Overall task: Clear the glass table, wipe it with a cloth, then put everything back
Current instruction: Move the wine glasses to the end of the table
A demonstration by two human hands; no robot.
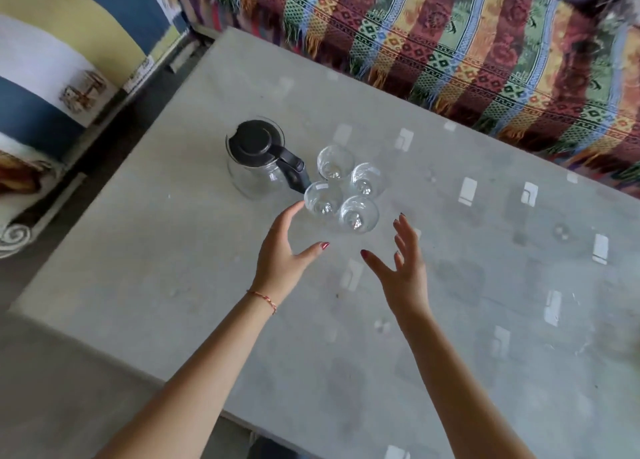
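1. On the glass surface (450, 320) stands a clear glass jug (258, 159) with a black lid and handle, toward the far left.
2. Just beside its handle sit four stemmed glasses (343, 188), clustered tightly together.
3. The left hand (284, 250) reaches in with fingers spread and straight, fingertips just beside the nearest glass, gripping nothing.
4. The right hand (401, 268) hovers near the cluster, fingers splayed, empty.
5. A thin red bracelet (263, 299) circles the left wrist.
6. A patterned fringed blanket (450, 43) covers the sofa beyond.
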